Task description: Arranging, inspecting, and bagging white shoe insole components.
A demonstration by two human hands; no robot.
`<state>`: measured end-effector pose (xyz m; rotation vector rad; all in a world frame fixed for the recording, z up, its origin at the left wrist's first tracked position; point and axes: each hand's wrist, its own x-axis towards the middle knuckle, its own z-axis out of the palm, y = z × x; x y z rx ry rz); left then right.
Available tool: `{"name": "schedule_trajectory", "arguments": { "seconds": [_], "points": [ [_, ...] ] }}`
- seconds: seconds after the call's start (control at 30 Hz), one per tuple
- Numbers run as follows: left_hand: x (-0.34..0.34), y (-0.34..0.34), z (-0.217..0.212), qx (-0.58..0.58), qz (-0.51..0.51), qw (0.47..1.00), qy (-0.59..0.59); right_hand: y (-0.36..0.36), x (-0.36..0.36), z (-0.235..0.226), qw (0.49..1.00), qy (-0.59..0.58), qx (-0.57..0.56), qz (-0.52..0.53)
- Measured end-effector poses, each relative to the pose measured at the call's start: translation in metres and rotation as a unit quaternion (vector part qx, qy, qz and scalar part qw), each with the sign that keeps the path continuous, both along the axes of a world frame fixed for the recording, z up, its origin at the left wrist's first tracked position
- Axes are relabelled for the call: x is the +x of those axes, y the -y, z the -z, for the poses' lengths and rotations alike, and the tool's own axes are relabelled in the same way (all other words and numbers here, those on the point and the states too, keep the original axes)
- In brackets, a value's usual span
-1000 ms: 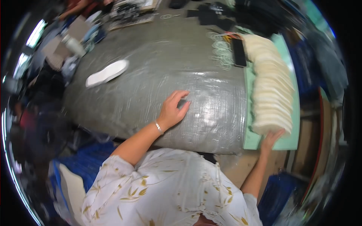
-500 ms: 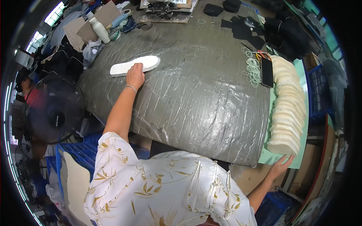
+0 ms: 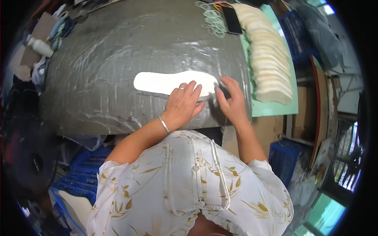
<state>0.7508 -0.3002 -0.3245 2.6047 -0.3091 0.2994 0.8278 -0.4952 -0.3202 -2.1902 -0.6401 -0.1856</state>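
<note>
While the white insole [image 3: 173,82] lies flat on the plastic-wrapped grey counter [image 3: 102,74], the left hand [image 3: 182,103] rests open on its near edge, fingers spread, pressing and gripping nothing. Just to that hand's right, the right hand [image 3: 232,101] touches the insole's rounded end with loosely extended fingers, also clasping nothing. This looks like the positioning step: the piece is being squared up. A next move would need both palms steady so it does not slide on the slick wrap. Beyond the right hand, a row of cream insoles [image 3: 269,59] lies on a green mat [image 3: 271,109].
</note>
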Motion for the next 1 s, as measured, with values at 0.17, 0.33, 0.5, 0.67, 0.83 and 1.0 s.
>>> {"name": "schedule_trajectory", "arguments": {
  "seconds": [0.17, 0.33, 0.5, 0.67, 0.83, 1.0],
  "points": [
    [-0.005, 0.021, 0.002, -0.026, 0.029, 0.999, 0.027, 0.029, -0.001, 0.027, 0.966, -0.214, 0.090, 0.113],
    [-0.041, -0.008, -0.006, -0.073, -0.025, 0.991, 0.108, 0.031, 0.009, 0.035, 0.976, -0.170, 0.081, 0.108],
    [-0.126, -0.075, -0.027, -0.038, -0.297, 0.947, 0.116, 0.035, 0.024, 0.015, 0.976, -0.178, 0.120, 0.028],
    [-0.274, -0.102, -0.063, 0.070, -0.554, 0.815, 0.156, 0.003, 0.017, 0.004, 0.968, -0.202, -0.010, -0.147],
    [-0.406, -0.076, -0.091, 0.207, -0.727, 0.652, 0.058, -0.071, -0.038, -0.026, 0.924, -0.238, 0.081, -0.290],
    [-0.471, -0.096, -0.084, 0.168, -0.749, 0.641, -0.029, -0.091, -0.047, -0.029, 0.905, -0.212, 0.078, -0.360]
  ]
}}
